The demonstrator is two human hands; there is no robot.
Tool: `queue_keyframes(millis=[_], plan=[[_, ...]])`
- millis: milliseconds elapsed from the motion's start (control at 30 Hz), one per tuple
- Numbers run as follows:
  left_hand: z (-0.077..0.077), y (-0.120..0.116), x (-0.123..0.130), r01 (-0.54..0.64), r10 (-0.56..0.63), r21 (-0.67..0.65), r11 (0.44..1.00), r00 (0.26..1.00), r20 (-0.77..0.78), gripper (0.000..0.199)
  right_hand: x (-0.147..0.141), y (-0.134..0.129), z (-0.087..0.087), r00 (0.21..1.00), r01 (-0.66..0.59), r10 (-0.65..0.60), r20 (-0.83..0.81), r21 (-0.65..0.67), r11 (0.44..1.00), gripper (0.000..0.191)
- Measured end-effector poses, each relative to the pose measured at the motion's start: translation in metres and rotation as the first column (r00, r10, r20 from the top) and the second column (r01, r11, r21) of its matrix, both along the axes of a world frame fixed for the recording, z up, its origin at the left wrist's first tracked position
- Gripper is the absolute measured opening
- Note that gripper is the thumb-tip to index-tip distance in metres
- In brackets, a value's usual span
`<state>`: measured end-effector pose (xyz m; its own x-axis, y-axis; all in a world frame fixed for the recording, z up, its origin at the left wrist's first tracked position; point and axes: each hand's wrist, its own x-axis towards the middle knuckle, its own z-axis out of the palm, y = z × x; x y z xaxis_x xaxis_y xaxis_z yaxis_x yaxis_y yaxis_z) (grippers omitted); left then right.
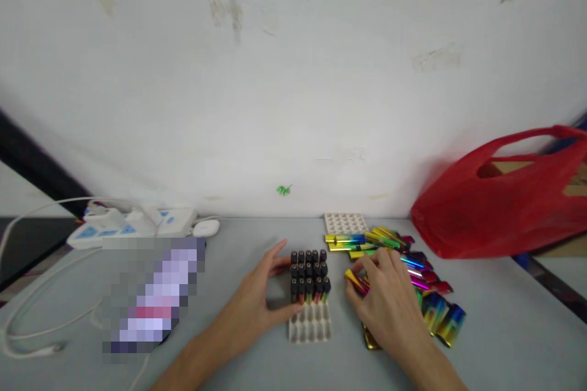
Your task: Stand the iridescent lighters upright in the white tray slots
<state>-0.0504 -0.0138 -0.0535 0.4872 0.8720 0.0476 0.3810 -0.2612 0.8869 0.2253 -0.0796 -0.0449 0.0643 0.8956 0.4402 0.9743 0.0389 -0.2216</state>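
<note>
A pale tray with rows of pockets [310,324] lies before me. Its far rows hold upright pieces with black tops [309,270] and shiny coloured lower parts. My left hand [263,293] is spread along the left side of these pieces, its thumb at the tray's edge and its index finger raised. To the right, my right hand [385,287] is closed in a pinch on a shiny yellow-and-red piece [352,278]. Beside and beneath that hand lies a pile of shiny metallic pieces [415,266] in gold, blue, pink and green. The hand hides part of the pile.
Against the wall stands a second pale pocketed tray [345,223]. A red plastic bag [499,201] is at the right. On the left are a white power strip [137,226], a white oval case [206,228], loose white cables [50,349] and a pixelated object [158,296].
</note>
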Motion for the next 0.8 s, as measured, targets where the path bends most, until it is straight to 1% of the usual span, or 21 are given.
queue_keyframes(millis=[67, 167, 233, 300, 367, 400, 467, 567, 633, 700, 733, 767, 800], plan=[[0.001, -0.001, 0.000, 0.001, -0.001, 0.005, 1.000, 1.000, 0.000, 0.105, -0.001, 0.001, -0.001, 0.998, -0.032, 0.030, -0.050, -0.046, 0.998, 0.009], [0.003, -0.001, 0.001, -0.002, 0.002, -0.002, 1.000, 1.000, -0.001, 0.104, -0.003, 0.002, -0.001, 0.976, -0.120, 0.097, -0.195, -0.109, 0.987, 0.012], [0.004, -0.001, 0.001, -0.005, 0.005, -0.009, 1.000, 1.000, 0.000, 0.105, -0.004, 0.001, 0.002, 0.945, -0.151, 0.114, -0.306, -0.101, 0.983, 0.014], [0.004, -0.001, 0.001, -0.007, 0.007, -0.007, 1.000, 1.000, -0.005, 0.106, -0.005, 0.000, 0.006, 0.900, -0.150, 0.108, -0.423, -0.068, 0.986, 0.017], [0.004, -0.001, 0.001, -0.009, 0.010, 0.001, 1.000, 1.000, -0.008, 0.106, -0.004, -0.001, 0.010, 0.817, -0.135, 0.086, -0.570, -0.044, 0.990, 0.023], [0.004, -0.001, 0.001, -0.009, 0.009, 0.002, 1.000, 1.000, -0.009, 0.105, -0.004, -0.001, 0.011, 0.753, -0.128, 0.073, -0.654, -0.036, 0.991, 0.027], [0.004, 0.000, 0.001, -0.010, 0.010, -0.003, 1.000, 1.000, -0.005, 0.105, -0.002, 0.001, 0.014, 0.577, -0.107, 0.041, -0.815, -0.026, 0.994, 0.035], [0.002, 0.000, 0.000, -0.003, 0.003, 0.007, 1.000, 1.000, -0.005, 0.106, 0.000, 0.005, 0.019, 0.248, -0.097, -0.014, -0.969, -0.039, 0.995, 0.043], [0.003, -0.001, -0.001, 0.008, -0.008, 0.025, 1.000, 1.000, -0.022, 0.111, 0.000, 0.006, 0.024, 0.023, -0.154, -0.027, -0.999, -0.030, 0.988, 0.043], [0.003, -0.002, -0.003, 0.030, -0.028, 0.040, 0.999, 0.998, -0.049, 0.120, -0.002, 0.006, 0.031, -0.174, -0.227, -0.022, -0.984, 0.019, 0.974, 0.041], [0.004, -0.003, -0.003, 0.045, -0.043, 0.043, 0.998, 0.997, -0.059, 0.124, -0.004, 0.005, 0.034, -0.248, -0.258, -0.027, -0.968, 0.039, 0.965, 0.040], [0.005, -0.003, -0.004, 0.060, -0.057, 0.048, 0.997, 0.996, -0.063, 0.127, -0.005, 0.004, 0.037, -0.304, -0.279, -0.040, -0.952, 0.048, 0.959, 0.039], [0.005, -0.004, -0.005, 0.077, -0.074, 0.051, 0.996, 0.995, -0.065, 0.130, -0.007, 0.003, 0.040, -0.343, -0.293, -0.056, -0.938, 0.050, 0.955, 0.037]])
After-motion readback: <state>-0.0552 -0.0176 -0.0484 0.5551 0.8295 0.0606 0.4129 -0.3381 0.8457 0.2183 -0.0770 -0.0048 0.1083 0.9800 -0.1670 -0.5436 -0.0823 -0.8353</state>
